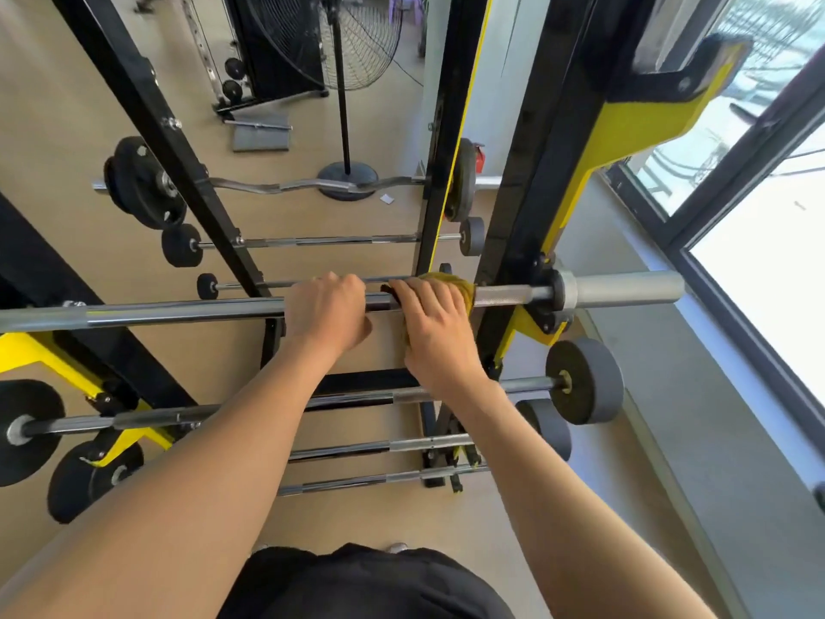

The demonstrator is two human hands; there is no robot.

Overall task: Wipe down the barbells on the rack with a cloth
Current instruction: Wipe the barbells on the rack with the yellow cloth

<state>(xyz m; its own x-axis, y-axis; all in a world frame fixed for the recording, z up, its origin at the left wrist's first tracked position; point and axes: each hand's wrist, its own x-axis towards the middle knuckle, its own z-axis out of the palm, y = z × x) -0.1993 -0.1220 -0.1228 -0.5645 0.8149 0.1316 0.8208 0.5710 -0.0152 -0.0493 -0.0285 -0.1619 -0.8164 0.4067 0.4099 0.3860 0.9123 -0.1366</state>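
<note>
Wiping step, on the top barbell [178, 315] of the rack [531, 172]. The bar lies across the rack's yellow hooks, roughly level across the view.

The person's left hand [328, 310] wraps the shaft near its middle, grip clamped on bare steel, apparently steadying it. The right hand [435, 332] sits just beside it, toward the right upright. Its fingers curve over a yellow cloth [451, 282] bunched round the shaft, grip closed on cloth and bar together (the underside is hidden, so how far the cloth wraps cannot be told). The cloth touches the start of the knurled stretch [502, 296], which runs on to the collar [558, 290].

Judgement: this bar looks partway done, with the right end apparently next. The next move calls for sliding the cloth rightward along the knurling with a steady squeeze, while the left hand keeps the bar from rolling. The lower barbells [357, 397] sit on the rungs beneath; no telling whether they have been wiped.
</note>
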